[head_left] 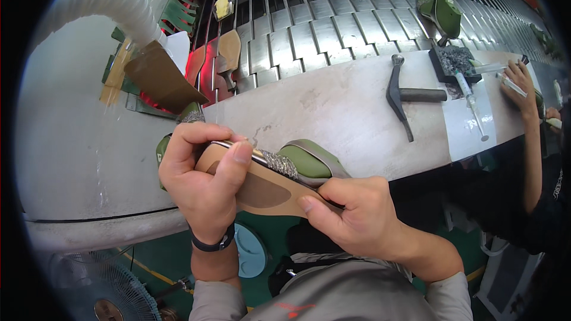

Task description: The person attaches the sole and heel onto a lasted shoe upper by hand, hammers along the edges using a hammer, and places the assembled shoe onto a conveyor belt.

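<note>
Between my hands is a shoe with a tan sole [273, 193] turned toward me, a darker brown patch on its forepart. Its glittery upper [281, 164] shows along the far edge, around a green shoe last [306, 159]. My left hand [205, 169] is closed round the toe end, thumb near the sole's edge. At the heel end, my right hand [354, 211] pinches the narrow part of the sole, thumb on the near face. Behind my left hand, another green last with glittery material [193, 113] is partly hidden.
A hammer [416, 95] lies on the pale bench [351, 113]. Beyond it are a black tray [446, 68], a syringe [473, 107] and a co-worker's hand [518, 86]. A metal slat conveyor [333, 32] carries a green last [443, 15] and loose soles [228, 50]. A ribbed hose [107, 6] arches at left.
</note>
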The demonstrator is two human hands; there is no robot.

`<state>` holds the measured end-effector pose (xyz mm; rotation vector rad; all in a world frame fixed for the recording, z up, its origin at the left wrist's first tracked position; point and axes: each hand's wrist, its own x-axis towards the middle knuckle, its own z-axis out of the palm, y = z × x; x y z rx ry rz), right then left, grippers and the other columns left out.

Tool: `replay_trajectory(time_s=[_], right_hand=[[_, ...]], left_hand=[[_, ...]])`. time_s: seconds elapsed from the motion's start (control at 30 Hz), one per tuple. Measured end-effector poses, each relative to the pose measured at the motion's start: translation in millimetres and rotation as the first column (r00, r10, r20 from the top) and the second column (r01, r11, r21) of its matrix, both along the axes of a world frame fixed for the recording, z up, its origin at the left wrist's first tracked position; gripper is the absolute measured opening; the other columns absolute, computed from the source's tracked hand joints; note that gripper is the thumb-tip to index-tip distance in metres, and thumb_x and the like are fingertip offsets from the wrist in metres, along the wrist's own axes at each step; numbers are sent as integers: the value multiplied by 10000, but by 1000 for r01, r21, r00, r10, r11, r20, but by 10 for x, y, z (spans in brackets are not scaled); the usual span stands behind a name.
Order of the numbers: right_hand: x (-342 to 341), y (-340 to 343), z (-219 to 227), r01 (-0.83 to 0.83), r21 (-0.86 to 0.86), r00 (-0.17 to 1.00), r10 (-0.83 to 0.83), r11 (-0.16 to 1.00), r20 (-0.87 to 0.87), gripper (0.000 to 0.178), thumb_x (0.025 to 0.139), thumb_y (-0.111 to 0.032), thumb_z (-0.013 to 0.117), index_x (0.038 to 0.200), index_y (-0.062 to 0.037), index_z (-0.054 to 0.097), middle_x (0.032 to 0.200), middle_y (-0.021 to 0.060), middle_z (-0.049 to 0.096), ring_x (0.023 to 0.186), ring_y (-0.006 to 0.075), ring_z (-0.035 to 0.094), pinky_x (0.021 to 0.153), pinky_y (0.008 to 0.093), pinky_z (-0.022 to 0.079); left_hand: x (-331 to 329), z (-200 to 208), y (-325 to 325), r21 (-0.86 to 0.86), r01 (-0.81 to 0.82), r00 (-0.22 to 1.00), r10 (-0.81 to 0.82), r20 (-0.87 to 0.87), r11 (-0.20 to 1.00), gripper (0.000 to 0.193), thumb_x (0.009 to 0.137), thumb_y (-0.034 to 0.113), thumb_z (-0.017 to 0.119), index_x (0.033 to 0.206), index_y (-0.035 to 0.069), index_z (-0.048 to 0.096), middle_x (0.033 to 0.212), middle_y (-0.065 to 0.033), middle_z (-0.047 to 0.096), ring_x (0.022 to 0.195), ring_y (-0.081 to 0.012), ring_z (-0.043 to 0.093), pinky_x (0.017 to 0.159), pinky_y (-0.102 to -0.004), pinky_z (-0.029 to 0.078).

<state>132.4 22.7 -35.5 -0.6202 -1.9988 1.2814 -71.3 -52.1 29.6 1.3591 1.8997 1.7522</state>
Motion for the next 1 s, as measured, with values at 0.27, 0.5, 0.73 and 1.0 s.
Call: replay_trajectory(time_s=[0.27, 0.5, 0.73, 1.0], right_hand=[[84, 371, 555, 72, 456, 985, 9, 887, -173, 598, 742, -214, 925, 1250, -25, 672, 880, 149, 717, 690, 348, 698, 636, 421, 567], [812, 635, 367, 145, -417, 953, -240, 897, -185, 454, 961, -145, 758, 1345, 56, 622, 1126, 139, 772, 1000, 237, 779, 914, 383, 635], [909, -250, -498, -101, -896, 690, -618, 432, -376, 449, 1011, -94, 664, 1430, 26, 555, 1333, 152, 682, 1225, 271, 702, 1047, 428, 591], [525, -119, -284, 162, 93, 981, -171, 982, 96, 426, 919, -153, 810, 1298, 4, 696, 1338, 217, 706, 1222, 364, 703, 1014, 436, 575]], left_hand=[[319, 272, 327, 19, 543, 776, -492, -394, 840, 365, 878, 244, 903, 1037, -9, 692, 972, -146, 734, 817, -198, 684, 735, -320, 551], [7, -746, 570, 159, 398, 663, -403, 631, 903, 501, 1190, 420, 395, 1197, 10, 683, 1262, -173, 737, 1190, -249, 679, 1052, -425, 511], [228, -1508, 294, 104, 158, 771, -188, 609, 982, 678, 1201, 482, 297, 1019, -10, 727, 994, -166, 773, 963, -234, 703, 942, -368, 535], [-526, -1130, 588, -21, 271, 905, -247, 346, 962, 932, 1109, 758, 171, 845, 35, 695, 795, -107, 745, 755, -177, 689, 748, -317, 536]])
